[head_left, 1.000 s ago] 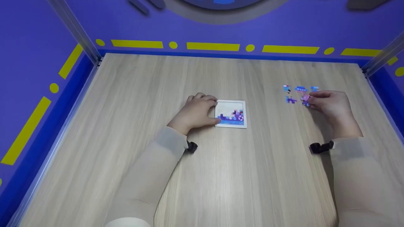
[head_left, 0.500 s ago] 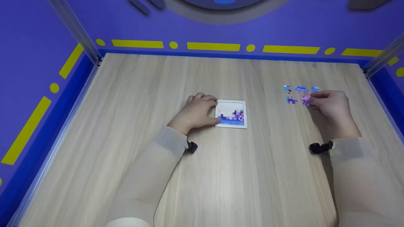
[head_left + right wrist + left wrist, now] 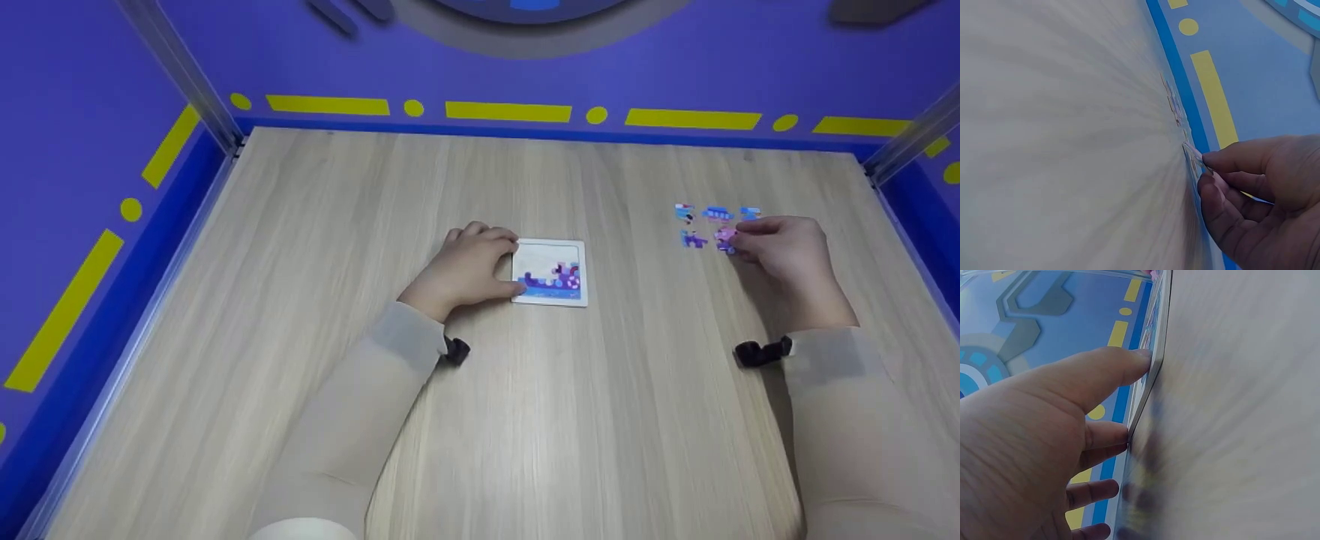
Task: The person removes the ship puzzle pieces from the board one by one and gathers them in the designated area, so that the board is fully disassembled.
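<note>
My left hand (image 3: 471,264) rests at the left side of a square white puzzle tray (image 3: 550,304). In the left wrist view its thumb (image 3: 1112,365) lies straight on the tray's rim (image 3: 1157,360), and the index fingertip touches the tray's edge. Joined puzzle pieces (image 3: 555,283) in purple and blue fill the lower part of the tray; its upper part is bare white. At the right, my right hand (image 3: 791,247) pinches a pink and purple puzzle piece (image 3: 725,237) between thumb and fingers. In the right wrist view that puzzle piece (image 3: 1194,153) is tilted over the table.
Several loose puzzle pieces lie beside the right hand, among them a blue puzzle piece (image 3: 718,213) and a purple puzzle piece (image 3: 694,239). A wood-grain table (image 3: 622,420) carries everything. Blue panels (image 3: 525,75) with yellow marks stand along its back and sides.
Little differs. The right hand stays at the pink puzzle piece, shifting only slightly, and the left hand keeps its place on the tray.
</note>
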Available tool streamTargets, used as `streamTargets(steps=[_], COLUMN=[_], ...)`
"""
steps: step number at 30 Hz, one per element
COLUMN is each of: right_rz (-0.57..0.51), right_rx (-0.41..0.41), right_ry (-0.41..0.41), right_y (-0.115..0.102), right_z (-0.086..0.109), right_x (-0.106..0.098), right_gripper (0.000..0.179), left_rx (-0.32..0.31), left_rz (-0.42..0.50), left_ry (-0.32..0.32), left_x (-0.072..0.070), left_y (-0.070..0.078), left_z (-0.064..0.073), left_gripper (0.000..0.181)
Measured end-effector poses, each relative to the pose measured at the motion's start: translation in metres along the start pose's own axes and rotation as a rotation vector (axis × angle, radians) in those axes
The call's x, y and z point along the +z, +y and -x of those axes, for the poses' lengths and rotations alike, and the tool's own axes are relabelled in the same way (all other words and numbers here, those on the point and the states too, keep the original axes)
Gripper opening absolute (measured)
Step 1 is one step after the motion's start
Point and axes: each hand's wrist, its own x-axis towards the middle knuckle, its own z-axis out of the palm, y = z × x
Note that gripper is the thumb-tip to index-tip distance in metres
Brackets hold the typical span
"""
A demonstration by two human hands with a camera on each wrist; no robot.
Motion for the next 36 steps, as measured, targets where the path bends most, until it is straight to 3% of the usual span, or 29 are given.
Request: streamTargets(steps=[15, 25, 32, 36], right_rz=[-0.064, -0.104, -0.057, -0.081], right_rx=[0.0, 0.009, -0.085, -0.159], right_ry=[0.026, 0.003, 0.006, -0.001], right_y=[-0.002, -0.023, -0.046, -0.062], right_z=[0.003, 0.016, 0.028, 0.033], right_x=[0.001, 0.005, 0.009, 0.015], right_gripper=[0.055, 0.063, 0.064, 0.057], left_rx=[0.016, 0.004, 0.004, 0.007], left_rz=[0.01, 0.006, 0.002, 0.002], left_ry=[0.004, 0.009, 0.011, 0.006], left_x=[0.001, 0.0, 0.0, -0.001], left_y=[-0.002, -0.001, 0.0, 0.001], left_z=[-0.001, 0.0, -0.001, -0.001], left_gripper=[0.072, 0.075, 0.079, 0.08])
